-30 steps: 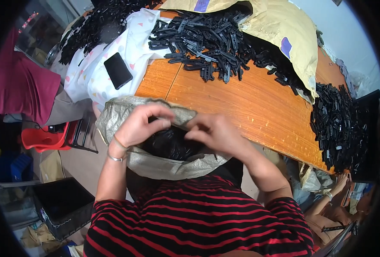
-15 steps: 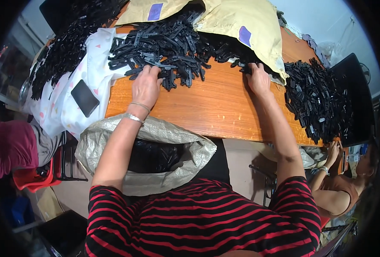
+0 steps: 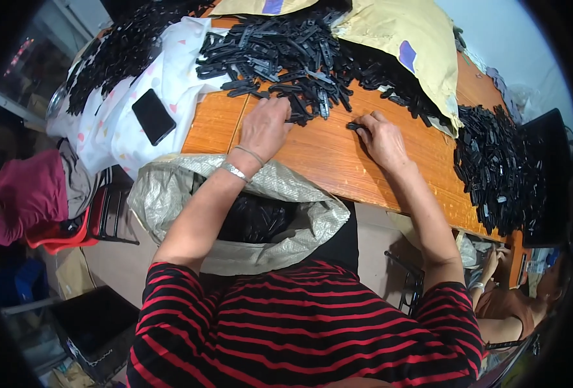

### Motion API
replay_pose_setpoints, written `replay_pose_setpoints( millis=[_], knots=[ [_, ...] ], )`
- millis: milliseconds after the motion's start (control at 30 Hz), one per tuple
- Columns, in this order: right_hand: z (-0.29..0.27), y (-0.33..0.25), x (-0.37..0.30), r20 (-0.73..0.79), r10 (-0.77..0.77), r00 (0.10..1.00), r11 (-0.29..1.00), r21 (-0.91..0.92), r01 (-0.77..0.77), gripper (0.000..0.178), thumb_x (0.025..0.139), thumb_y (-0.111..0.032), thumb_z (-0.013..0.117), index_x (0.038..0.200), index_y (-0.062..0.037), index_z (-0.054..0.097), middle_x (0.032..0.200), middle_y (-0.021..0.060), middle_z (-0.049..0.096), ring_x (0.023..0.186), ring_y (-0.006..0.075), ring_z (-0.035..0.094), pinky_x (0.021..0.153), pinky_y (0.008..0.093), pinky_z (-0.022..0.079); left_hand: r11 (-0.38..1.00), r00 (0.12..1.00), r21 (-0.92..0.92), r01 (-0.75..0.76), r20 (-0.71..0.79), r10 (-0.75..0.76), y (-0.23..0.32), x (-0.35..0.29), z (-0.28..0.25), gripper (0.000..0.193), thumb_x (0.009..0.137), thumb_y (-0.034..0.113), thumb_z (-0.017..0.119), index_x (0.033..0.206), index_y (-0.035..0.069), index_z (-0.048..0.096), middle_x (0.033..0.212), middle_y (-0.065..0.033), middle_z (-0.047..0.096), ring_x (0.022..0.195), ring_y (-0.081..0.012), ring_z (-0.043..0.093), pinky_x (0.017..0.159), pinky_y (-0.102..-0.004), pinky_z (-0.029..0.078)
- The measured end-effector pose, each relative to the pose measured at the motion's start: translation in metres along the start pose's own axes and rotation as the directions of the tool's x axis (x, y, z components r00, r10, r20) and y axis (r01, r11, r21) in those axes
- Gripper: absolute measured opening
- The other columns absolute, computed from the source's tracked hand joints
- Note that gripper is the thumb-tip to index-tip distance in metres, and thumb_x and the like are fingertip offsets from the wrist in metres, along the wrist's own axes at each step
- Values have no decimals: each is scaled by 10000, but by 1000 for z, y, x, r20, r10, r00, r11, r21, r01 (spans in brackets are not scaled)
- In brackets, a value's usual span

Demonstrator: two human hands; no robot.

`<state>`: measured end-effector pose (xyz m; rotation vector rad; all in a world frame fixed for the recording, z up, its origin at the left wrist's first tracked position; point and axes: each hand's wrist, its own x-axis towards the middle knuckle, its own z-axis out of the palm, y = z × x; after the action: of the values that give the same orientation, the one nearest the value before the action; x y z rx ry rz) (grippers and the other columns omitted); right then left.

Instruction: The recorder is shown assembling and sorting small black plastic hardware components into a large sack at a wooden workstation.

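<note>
A heap of narrow black plastic pieces (image 3: pixel 280 52) lies on the wooden table. At its near edge is my left hand (image 3: pixel 266 127), fingers curled down among the pieces; its fingertips are partly hidden, and what they hold cannot be made out. Over the bare wood to the right, my right hand (image 3: pixel 385 143) pinches a small black plastic piece (image 3: pixel 354 126) between thumb and fingers. Below my left forearm, an open woven sack (image 3: pixel 299 229) sits at the table's front edge with dark plastic inside.
Yellowish paper sacks (image 3: pixel 422 39) cover more pieces at the back. A phone (image 3: pixel 154 117) lies on a white patterned cloth (image 3: pixel 131 139) at left. Another black heap (image 3: pixel 493 161) spreads at right beside a black bin (image 3: pixel 551 174). One person (image 3: pixel 506 307) sits at right, another (image 3: pixel 31 194) at left.
My right hand has moved left from beside the paper sack, and a small black piece now shows in its fingers. My left hand stays by the heap's edge. The whole view has shifted.
</note>
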<state>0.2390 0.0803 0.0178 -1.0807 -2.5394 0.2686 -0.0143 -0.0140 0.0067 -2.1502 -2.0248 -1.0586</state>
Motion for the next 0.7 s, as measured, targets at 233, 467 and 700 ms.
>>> replay_pose_setpoints(
  millis=[233, 467, 700],
  knots=[
    [-6, -4, 1, 74, -18, 997, 1000, -19, 20, 199, 822, -83, 687, 1005, -16, 648, 914, 172, 610, 843, 366, 619, 750, 425, 501, 815, 918, -432, 386, 93, -385, 0, -5, -2, 273, 727, 56, 777, 892, 21, 561, 842, -114, 666, 765, -263, 662, 697, -344, 520],
    [10, -79, 4, -136, 119, 984, 830, 557, -23, 159, 864, -76, 678, 986, 12, 626, 752, 39, 610, 647, 89, 600, 591, 246, 486, 604, 857, -616, 506, 275, -437, 22, -5, 12, 338, 682, 94, 807, 858, 16, 528, 752, -65, 623, 704, -180, 639, 638, -303, 516],
    [16, -85, 7, -150, 182, 972, 744, 667, -37, 149, 871, -70, 683, 979, 26, 649, 744, 20, 623, 624, 64, 582, 571, 226, 477, 545, 958, -796, 264, 150, -244, 35, -11, 3, 241, 787, 1, 697, 937, 5, 508, 836, -49, 612, 760, -112, 627, 661, -245, 524]
  ],
)
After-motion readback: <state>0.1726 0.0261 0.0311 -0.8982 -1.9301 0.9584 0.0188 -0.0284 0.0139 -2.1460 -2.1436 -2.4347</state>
